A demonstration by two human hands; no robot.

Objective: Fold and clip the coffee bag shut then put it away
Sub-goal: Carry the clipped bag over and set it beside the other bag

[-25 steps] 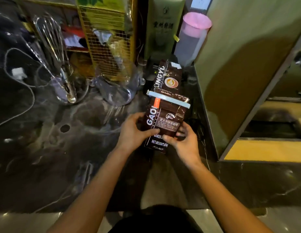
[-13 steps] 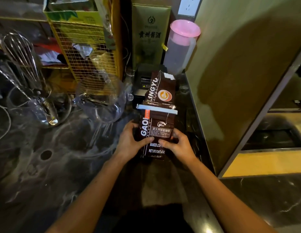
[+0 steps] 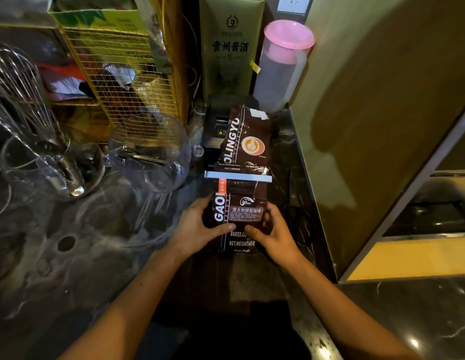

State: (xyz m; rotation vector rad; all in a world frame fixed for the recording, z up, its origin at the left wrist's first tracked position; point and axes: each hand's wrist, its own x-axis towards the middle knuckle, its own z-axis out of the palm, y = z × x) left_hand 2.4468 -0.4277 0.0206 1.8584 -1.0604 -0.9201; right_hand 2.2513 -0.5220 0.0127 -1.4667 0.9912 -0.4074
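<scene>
A dark brown coffee bag stands on the black marble counter near the right wall. A long white clip runs straight across the bag at mid height, and the bag's upper part rises above it. My left hand grips the lower left side of the bag with the thumb across its front. Opposite it, my right hand clasps the lower right side, thumb on the printed label.
A black box-shaped device sits just behind the bag. A pink-lidded jug and a gold box stand at the back. A clear glass pitcher, whisks and a yellow wire rack fill the left. A tall panel walls the right.
The view has drawn closer to the back of the counter. Both hands keep their grip on the bag, which now stands more upright and squarer to me.
</scene>
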